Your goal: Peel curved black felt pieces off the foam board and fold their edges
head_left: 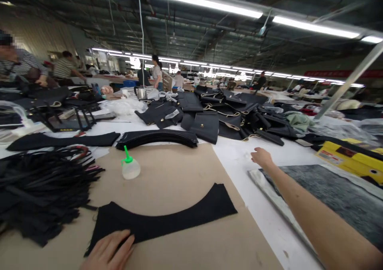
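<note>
1. The grip of the left hand rests palm-down on the near left end of a black fabric piece, its fingers laid over the cloth, slightly apart, not clamped around it.
2. The grip of the right hand is well apart from that piece, over the white table; its fingers are bent, and I cannot tell whether they hold anything.
3. The piece lies on a brown sheet, its hollow edge facing away from the person.
4. Beyond it, a green-tipped bottle stands near a stack of curved black pieces.
5. Black strips are heaped at left; a grey slab and a yellow box lie at right.
6. Farther back are piled black panels, then people under tube lights.
</note>
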